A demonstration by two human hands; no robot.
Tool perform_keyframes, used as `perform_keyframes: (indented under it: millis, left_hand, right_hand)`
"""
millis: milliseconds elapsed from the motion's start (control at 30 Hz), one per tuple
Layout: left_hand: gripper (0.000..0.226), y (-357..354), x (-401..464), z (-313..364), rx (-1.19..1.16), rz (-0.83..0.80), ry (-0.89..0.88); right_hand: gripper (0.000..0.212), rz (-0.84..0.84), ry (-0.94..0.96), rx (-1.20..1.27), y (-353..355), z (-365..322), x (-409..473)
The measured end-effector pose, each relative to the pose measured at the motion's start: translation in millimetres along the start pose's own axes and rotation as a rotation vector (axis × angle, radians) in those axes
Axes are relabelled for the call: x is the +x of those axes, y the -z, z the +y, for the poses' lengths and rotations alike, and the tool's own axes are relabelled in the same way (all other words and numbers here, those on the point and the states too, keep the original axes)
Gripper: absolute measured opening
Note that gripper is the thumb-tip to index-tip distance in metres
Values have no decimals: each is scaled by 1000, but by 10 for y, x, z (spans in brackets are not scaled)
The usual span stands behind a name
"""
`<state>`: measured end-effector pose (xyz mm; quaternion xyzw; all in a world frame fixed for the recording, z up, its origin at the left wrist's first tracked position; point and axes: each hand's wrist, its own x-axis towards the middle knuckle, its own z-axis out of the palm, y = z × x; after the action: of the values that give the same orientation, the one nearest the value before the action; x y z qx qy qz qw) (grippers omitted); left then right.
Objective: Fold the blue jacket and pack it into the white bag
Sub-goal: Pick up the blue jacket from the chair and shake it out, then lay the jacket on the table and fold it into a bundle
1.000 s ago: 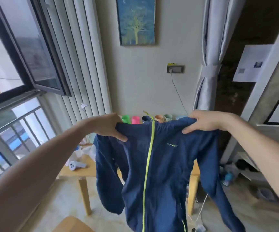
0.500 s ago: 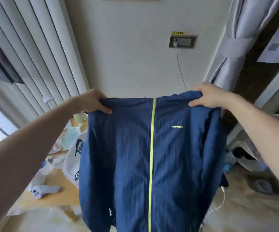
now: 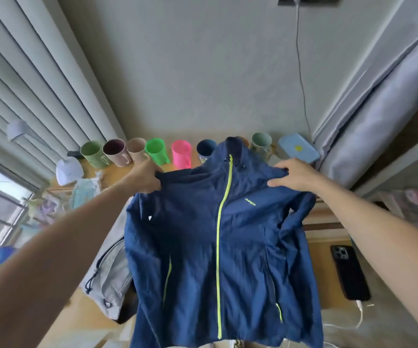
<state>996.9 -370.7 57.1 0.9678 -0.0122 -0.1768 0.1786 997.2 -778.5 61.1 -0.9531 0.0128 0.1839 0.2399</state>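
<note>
The blue jacket (image 3: 218, 247) with a neon-yellow zipper lies front up, spread over the wooden table (image 3: 84, 307). My left hand (image 3: 143, 180) grips its left shoulder. My right hand (image 3: 294, 175) grips its right shoulder with fingers pressed on the cloth. The collar points toward the wall. The right sleeve is bunched beside the body. A light grey-white bag (image 3: 110, 275) with dark drawstrings lies partly under the jacket's left side.
A row of coloured cups (image 3: 156, 150) lines the table's far edge by the wall, with a blue box (image 3: 299, 148) at the right end. A black phone (image 3: 349, 271) on a white cable lies at the right. Clutter sits at the left by the window.
The jacket hung in the air in front of the wall; now it is lowered onto the table. The view has tilted down, and both hands still hold the shoulders.
</note>
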Motion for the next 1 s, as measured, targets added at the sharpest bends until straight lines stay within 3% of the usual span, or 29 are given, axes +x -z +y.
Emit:
perform_keyframes:
  millis: [67, 167, 300, 400, 533, 633, 767, 800, 933, 1000]
  left_hand:
    - [8, -111, 8, 2, -52, -72, 71]
    - [11, -300, 68, 43, -89, -175, 194]
    - [16, -635, 153, 113, 83, -329, 272]
    - [35, -900, 215, 115, 203, -430, 347]
    - [76, -1163, 515, 190, 66, -475, 355]
    - [71, -1297, 859, 421, -298, -500, 394]
    - [113, -1682, 1317, 575, -541, -283, 441]
    - [108, -1802, 1390, 562, -579, -253, 443]
    - [17, -1884, 1425, 592, -734, -165, 440]
    - [5, -1737, 1333, 586, -788, -193, 391]
  right_hand:
    - [85, -67, 8, 119, -92, 145, 141]
    - [48, -213, -55, 226, -288, 300, 288]
    - [29, -453, -79, 114, -669, 619, 494]
    - [42, -535, -159, 143, -937, 790, 633]
    - [60, -278, -250, 307, -1178, 826, 878]
    - [77, -109, -316, 472, -1258, 774, 1161]
    - [76, -37, -362, 692, -1469, 723, 1530]
    - [73, -48, -371, 761, -1525, 704, 1592]
    - [53, -104, -398, 881, -1623, 711, 1647]
    - [56, -60, -416, 863, -1593, 721, 1613]
